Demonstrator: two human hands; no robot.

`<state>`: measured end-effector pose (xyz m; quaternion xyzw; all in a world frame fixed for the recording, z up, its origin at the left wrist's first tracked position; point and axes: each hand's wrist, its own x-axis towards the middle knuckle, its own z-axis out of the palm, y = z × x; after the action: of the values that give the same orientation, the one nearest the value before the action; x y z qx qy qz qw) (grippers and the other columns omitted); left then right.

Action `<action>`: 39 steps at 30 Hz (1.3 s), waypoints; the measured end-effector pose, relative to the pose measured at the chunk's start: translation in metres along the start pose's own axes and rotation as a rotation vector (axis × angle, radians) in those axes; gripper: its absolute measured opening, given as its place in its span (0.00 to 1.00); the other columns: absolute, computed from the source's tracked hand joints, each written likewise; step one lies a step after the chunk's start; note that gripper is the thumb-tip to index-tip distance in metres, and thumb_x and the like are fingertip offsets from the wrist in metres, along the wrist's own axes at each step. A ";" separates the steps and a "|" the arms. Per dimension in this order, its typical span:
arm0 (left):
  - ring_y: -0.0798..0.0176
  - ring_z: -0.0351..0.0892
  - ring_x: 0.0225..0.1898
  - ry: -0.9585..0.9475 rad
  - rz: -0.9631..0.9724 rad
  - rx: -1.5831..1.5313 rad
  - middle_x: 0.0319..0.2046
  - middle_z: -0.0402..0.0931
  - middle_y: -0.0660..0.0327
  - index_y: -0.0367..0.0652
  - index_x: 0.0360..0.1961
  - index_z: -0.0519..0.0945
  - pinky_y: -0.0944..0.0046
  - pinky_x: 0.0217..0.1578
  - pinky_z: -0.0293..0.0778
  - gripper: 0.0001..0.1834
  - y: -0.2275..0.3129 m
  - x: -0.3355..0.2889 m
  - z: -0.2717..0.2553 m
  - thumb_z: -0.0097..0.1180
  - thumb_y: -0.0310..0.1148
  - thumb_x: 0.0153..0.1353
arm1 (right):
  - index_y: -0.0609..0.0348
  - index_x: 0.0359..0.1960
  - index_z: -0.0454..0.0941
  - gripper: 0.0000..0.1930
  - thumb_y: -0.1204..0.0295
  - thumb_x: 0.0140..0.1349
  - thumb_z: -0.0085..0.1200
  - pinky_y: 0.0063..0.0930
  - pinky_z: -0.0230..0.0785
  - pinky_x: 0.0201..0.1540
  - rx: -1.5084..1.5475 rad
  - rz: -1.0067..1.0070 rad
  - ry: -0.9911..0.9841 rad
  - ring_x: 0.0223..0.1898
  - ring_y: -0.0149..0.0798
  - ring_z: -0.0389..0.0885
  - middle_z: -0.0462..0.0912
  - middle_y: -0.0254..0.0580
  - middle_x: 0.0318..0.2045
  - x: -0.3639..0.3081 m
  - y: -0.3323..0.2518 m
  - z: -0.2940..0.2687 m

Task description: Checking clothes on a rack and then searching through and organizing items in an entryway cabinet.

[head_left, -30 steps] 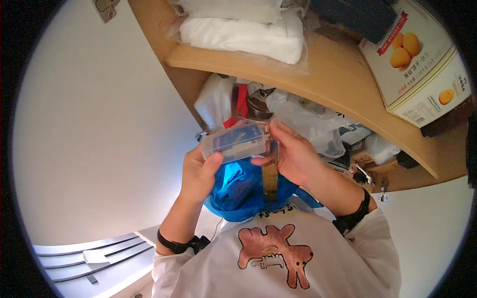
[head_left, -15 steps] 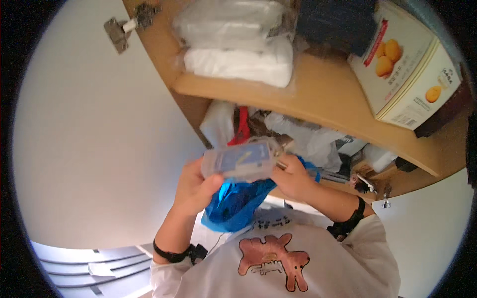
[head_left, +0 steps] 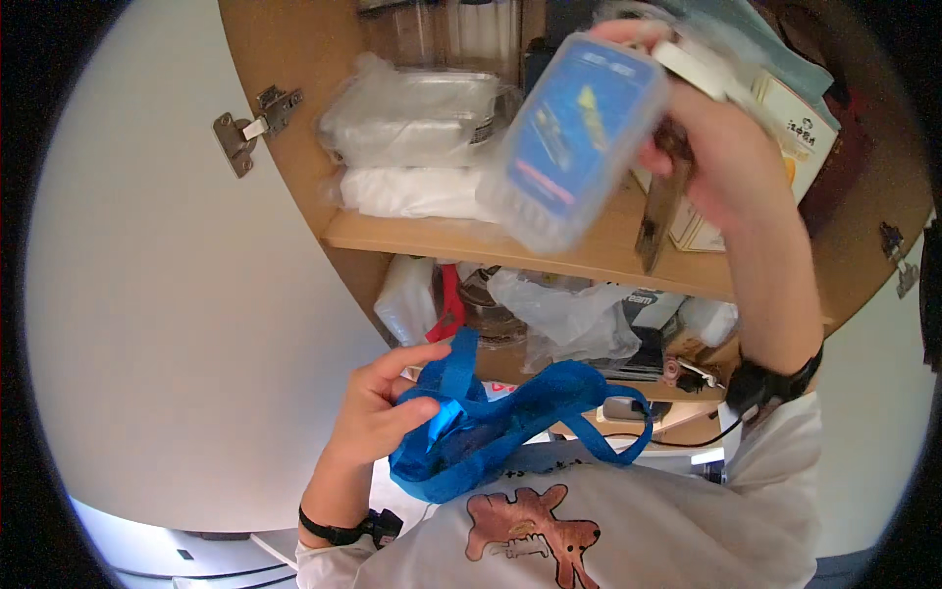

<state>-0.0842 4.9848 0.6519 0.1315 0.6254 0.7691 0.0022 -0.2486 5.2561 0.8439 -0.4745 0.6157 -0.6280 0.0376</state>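
Observation:
My right hand (head_left: 726,157) is raised in front of the upper shelf and closed on a clear plastic case (head_left: 584,128) with a blue card inside. The same hand also carries a white block-like piece (head_left: 695,69) and a flat brown strip (head_left: 662,211), both blurred. Lower down, my left hand (head_left: 363,412) grips a blue fabric bag (head_left: 461,471) near one handle, thumb and fingers on either side of it. The bag hangs before my shirt, its other handle (head_left: 633,432) looping loose to the right. Its contents are mostly hidden.
A wooden cupboard stands open, its white door (head_left: 196,324) on the left. The upper shelf (head_left: 383,236) holds plastic-wrapped packs (head_left: 412,118) and a cream carton (head_left: 800,128). Below are crumpled clear bags (head_left: 569,314), a red strap (head_left: 448,299) and assorted small items.
My right hand has lifted the plastic case from chest height up and right to the upper shelf. My left hand has let go of the case and now holds the blue bag.

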 end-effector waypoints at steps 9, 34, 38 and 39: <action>0.84 0.59 0.18 0.097 0.096 0.086 0.18 0.71 0.74 0.33 0.58 0.74 0.78 0.19 0.51 0.24 0.006 -0.002 0.001 0.62 0.28 0.61 | 0.56 0.39 0.81 0.10 0.77 0.60 0.47 0.22 0.69 0.36 -0.445 0.250 -0.205 0.37 0.26 0.76 0.80 0.31 0.37 0.031 0.036 -0.051; 0.84 0.57 0.19 0.064 0.101 0.192 0.18 0.67 0.76 0.33 0.56 0.75 0.77 0.20 0.49 0.22 0.009 0.002 -0.005 0.61 0.27 0.62 | 0.65 0.26 0.82 0.17 0.60 0.60 0.59 0.40 0.77 0.37 -1.722 0.257 -0.128 0.29 0.50 0.84 0.83 0.51 0.24 0.062 0.065 -0.038; 0.85 0.61 0.20 0.143 0.023 0.194 0.20 0.73 0.74 0.33 0.56 0.75 0.79 0.22 0.53 0.22 0.016 0.002 0.001 0.62 0.26 0.61 | 0.58 0.33 0.84 0.16 0.57 0.61 0.55 0.45 0.76 0.41 -1.179 0.042 -0.339 0.34 0.54 0.84 0.83 0.53 0.27 0.004 0.027 0.006; 0.85 0.61 0.20 0.178 -0.016 0.181 0.20 0.73 0.74 0.33 0.56 0.75 0.79 0.22 0.53 0.22 0.013 0.004 -0.001 0.62 0.26 0.61 | 0.58 0.34 0.84 0.17 0.55 0.60 0.57 0.45 0.76 0.41 -1.010 0.163 -0.416 0.33 0.54 0.83 0.83 0.52 0.26 -0.022 0.027 0.023</action>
<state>-0.0864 4.9812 0.6649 0.0571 0.6910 0.7182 -0.0590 -0.2362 5.2466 0.8055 -0.4983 0.8548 -0.1425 -0.0256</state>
